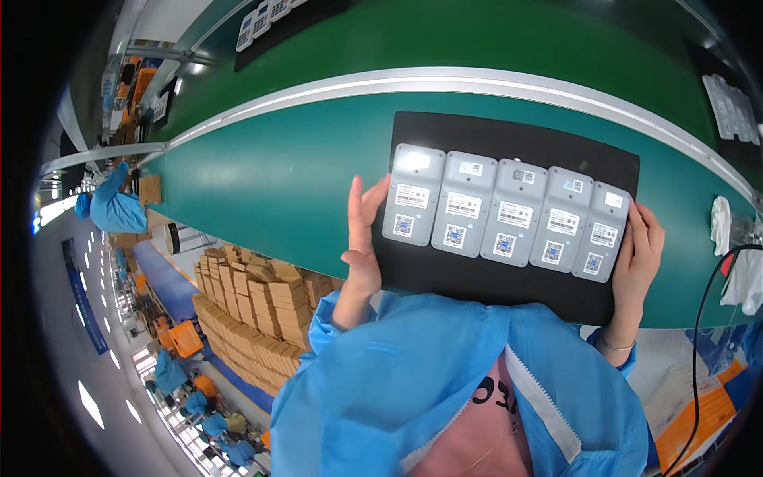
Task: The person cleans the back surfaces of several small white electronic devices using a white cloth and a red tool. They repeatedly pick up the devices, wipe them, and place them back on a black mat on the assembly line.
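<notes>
Several grey plastic device housings [519, 213] lie side by side in a slanting row, with labels and square codes facing up. Under them is a black mat [477, 282] on the green bench. Beside the mat's left edge, my left hand [363, 246] is raised on its side, fingers apart and holding nothing. My right hand [640, 250] rests against the outer side of the rightmost housing [601, 237], at the mat's right edge. Its fingers are stretched along that side, slightly bent, and part of the thumb is hidden.
A pale metal rail [445, 77] separates the bench [262, 187] from a green conveyor belt [493, 36] carrying more devices. White gloves [743, 282] and a black cable [696, 350] are at the right. Stacked cardboard boxes [254, 302] stand left; a person in blue [118, 205] works farther off.
</notes>
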`<action>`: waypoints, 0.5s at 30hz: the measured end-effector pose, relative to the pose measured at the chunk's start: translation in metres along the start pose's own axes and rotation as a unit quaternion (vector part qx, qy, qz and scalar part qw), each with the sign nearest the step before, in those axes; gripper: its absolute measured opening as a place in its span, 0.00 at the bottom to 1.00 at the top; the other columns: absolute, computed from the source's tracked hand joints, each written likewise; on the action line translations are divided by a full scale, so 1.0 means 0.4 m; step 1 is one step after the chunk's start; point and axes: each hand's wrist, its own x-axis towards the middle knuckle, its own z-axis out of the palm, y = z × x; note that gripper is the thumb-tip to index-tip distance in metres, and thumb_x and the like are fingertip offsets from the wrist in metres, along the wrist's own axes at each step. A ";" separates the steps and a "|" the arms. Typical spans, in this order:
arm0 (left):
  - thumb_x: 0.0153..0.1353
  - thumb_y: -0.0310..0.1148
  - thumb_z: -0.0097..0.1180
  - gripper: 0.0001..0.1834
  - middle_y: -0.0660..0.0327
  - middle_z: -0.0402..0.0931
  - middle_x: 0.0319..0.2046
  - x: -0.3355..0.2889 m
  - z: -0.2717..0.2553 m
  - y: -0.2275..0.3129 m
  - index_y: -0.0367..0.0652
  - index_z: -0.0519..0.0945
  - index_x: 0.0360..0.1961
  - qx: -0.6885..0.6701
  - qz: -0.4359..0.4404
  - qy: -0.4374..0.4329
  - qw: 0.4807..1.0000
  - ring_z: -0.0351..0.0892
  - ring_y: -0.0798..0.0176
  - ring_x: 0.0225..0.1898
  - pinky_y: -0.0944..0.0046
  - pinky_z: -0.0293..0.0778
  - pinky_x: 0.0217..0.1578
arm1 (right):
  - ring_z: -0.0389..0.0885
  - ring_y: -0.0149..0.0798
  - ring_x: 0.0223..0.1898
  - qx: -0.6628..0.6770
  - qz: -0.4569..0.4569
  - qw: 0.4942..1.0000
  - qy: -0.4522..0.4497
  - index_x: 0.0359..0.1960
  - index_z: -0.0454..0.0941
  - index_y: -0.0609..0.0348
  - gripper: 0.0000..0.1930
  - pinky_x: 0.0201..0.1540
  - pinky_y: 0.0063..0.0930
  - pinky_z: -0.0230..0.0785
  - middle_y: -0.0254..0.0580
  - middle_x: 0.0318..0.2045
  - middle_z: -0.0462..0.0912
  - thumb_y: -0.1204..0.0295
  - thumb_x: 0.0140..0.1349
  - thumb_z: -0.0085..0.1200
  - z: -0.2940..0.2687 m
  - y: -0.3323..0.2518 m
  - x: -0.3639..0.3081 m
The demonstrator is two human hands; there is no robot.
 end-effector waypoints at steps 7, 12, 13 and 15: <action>0.63 0.81 0.10 0.61 0.41 0.62 0.74 -0.006 -0.001 -0.003 0.41 0.38 0.81 0.024 0.006 0.013 1.000 0.58 0.45 0.76 0.46 0.43 0.76 | 0.77 0.48 0.55 -0.009 -0.027 1.000 -0.006 0.62 0.80 0.57 0.21 0.57 0.38 0.71 0.47 0.57 0.79 0.82 0.69 0.50 -0.011 0.010 -0.015; 0.63 0.82 0.11 0.61 0.41 0.62 0.74 -0.007 0.000 -0.005 0.41 0.39 0.81 0.026 -0.001 0.019 0.999 0.57 0.45 0.76 0.47 0.43 0.76 | 0.77 0.50 0.56 -0.014 -0.040 0.999 -0.009 0.62 0.79 0.59 0.21 0.58 0.39 0.71 0.49 0.57 0.79 0.82 0.69 0.50 -0.014 0.009 -0.013; 0.63 0.82 0.11 0.61 0.41 0.62 0.74 -0.010 -0.001 -0.007 0.41 0.39 0.81 0.019 0.000 0.019 1.000 0.57 0.45 0.76 0.47 0.43 0.76 | 0.77 0.50 0.56 -0.013 -0.041 0.999 -0.010 0.62 0.79 0.59 0.21 0.59 0.39 0.71 0.49 0.57 0.79 0.83 0.69 0.50 -0.015 0.009 -0.012; 0.63 0.82 0.11 0.61 0.41 0.62 0.74 -0.013 -0.006 -0.009 0.40 0.39 0.81 0.007 0.001 0.021 1.000 0.57 0.45 0.76 0.46 0.42 0.76 | 0.77 0.50 0.56 -0.010 -0.044 0.999 -0.011 0.62 0.79 0.59 0.21 0.59 0.39 0.71 0.49 0.58 0.79 0.83 0.69 0.50 -0.013 0.006 -0.010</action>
